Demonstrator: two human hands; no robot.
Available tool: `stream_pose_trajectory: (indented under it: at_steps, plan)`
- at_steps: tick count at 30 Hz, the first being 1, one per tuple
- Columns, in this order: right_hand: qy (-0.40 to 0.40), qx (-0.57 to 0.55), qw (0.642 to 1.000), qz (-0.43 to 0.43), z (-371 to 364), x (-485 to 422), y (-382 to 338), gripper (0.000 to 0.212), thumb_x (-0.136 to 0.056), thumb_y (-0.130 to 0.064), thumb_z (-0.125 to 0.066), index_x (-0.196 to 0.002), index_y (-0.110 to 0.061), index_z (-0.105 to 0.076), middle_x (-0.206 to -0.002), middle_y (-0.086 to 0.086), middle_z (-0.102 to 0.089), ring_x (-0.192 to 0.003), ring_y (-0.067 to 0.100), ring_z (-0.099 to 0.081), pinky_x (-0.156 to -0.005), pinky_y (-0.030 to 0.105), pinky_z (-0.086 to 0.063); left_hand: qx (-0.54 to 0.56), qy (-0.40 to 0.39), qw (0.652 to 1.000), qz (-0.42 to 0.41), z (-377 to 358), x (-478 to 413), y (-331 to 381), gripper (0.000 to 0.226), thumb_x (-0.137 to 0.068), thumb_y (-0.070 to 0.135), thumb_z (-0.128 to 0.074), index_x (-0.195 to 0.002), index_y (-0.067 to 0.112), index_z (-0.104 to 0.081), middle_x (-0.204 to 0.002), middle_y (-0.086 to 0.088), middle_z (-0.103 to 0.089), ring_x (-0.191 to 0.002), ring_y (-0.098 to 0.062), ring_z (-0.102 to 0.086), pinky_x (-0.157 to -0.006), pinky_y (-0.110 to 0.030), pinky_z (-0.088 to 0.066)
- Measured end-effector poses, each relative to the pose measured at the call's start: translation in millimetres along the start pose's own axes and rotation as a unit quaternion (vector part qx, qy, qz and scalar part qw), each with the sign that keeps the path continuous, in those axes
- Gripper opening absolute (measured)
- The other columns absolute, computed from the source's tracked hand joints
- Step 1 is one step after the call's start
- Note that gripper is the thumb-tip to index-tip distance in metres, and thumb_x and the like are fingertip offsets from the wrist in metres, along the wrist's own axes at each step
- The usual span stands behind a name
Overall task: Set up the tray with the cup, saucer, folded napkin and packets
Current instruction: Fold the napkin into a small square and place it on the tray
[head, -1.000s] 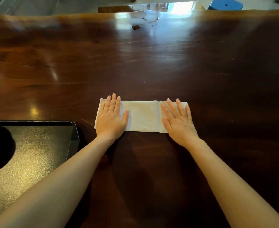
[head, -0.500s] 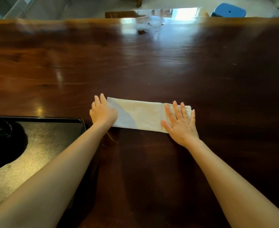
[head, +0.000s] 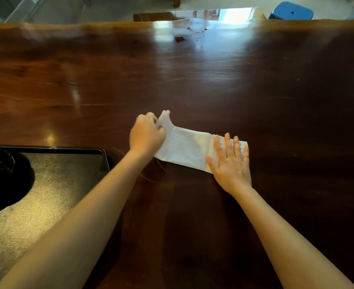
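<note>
Head view — left hand [head: 146, 135] pinches raised napkin [head: 184, 150] end; right hand [head: 231, 164], fingers straight, presses other end.

No text, label, brand, number or sign can be read. The napkin [head: 182, 149], the tray [head: 63, 184] and the tabletop [head: 192, 80] all show plain surfaces without any legible marking.

L hand [head: 146, 133] curled, pinched napkin [head: 182, 147] end, held raised; R hand [head: 231, 163] lay flat, palm down, fingers straight. Both forearms stretched fwd.
</note>
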State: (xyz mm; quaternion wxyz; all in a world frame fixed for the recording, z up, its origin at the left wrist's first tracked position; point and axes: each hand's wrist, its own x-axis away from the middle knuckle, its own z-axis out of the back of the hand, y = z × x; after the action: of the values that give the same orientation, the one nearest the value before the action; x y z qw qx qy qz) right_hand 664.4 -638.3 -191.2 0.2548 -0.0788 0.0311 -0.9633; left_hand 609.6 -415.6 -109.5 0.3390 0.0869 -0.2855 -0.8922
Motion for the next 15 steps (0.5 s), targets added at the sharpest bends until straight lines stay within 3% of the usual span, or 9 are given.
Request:
stream_pose_trajectory:
  at_steps: [3, 5, 8, 11, 15]
  plan:
    - [0.004, -0.012, 1.0, 0.016, 0.1, -0.6, 1.8, 0.066, -0.086, -0.063, 0.005, -0.144, -0.033, 0.014, -0.158, 0.004, 0.011, -0.143, 0.025, 0.016, -0.113, 0.046, 0.013, 0.003, 0.013, 0.999, -0.039, -24.9, 34.4, 27.6, 0.012, -0.085, 0.009, -0.048, -0.097, 0.005, -0.047, -0.101, -0.017, -0.053, -0.085, -0.037, -0.054, -0.068, -0.037, -0.037]
    - [0.0, -0.014, 1.0, 0.024, -0.5, -0.3, 4.1, 0.058, -0.088, -0.057, 0.008, -0.14, -0.034, 0.017, -0.158, 0.003, 0.013, -0.143, 0.022, 0.018, -0.115, 0.046, 0.013, 0.03, 0.004, 0.999, -0.021, -45.5, 49.9, 43.5, 0.018, -0.085, 0.002, -0.043, -0.103, 0.002, -0.044, -0.112, -0.019, -0.053, -0.103, -0.037, -0.051, -0.087, -0.041, -0.039]
    - [-0.005, -0.013, 1.0, 0.018, -1.4, -1.1, 4.9, 0.051, -0.09, -0.047, 0.005, -0.137, -0.034, 0.02, -0.157, 0.002, 0.015, -0.143, 0.02, 0.02, -0.115, 0.044, 0.016, 0.022, 0.004, 1.0, 0.01, -75.6, 59.5, 56.7, 0.028, -0.087, 0.0, -0.04, -0.115, 0.0, -0.042, -0.13, -0.018, -0.047, -0.128, -0.033, -0.036, -0.111, -0.045, -0.022]
    - [-0.007, 0.004, 1.0, 0.007, -2.6, -2.7, 2.5, 0.049, -0.093, -0.044, 0.001, -0.136, -0.034, 0.023, -0.157, 0.002, 0.017, -0.143, 0.021, 0.019, -0.113, 0.044, 0.017, 0.022, 0.007, 0.999, 0.03, -97.4, 65.5, 63.0, 0.036, -0.091, 0.006, -0.044, -0.125, 0.0, -0.036, -0.146, -0.021, -0.032, -0.142, -0.032, -0.016, -0.118, -0.044, -0.008]
    - [0.004, 0.021, 1.0, 0.003, -5.4, -0.1, 2.1, 0.06, -0.09, -0.051, -0.003, -0.137, -0.031, 0.029, -0.155, 0.004, 0.024, -0.141, 0.023, 0.024, -0.112, 0.046, 0.018, 0.026, -0.003, 1.0, 0.012, -116.8, 70.6, 71.2, 0.055, -0.089, 0.016, -0.053, -0.133, -0.003, -0.027, -0.151, -0.023, -0.018, -0.144, -0.034, -0.002, -0.118, -0.045, -0.001]
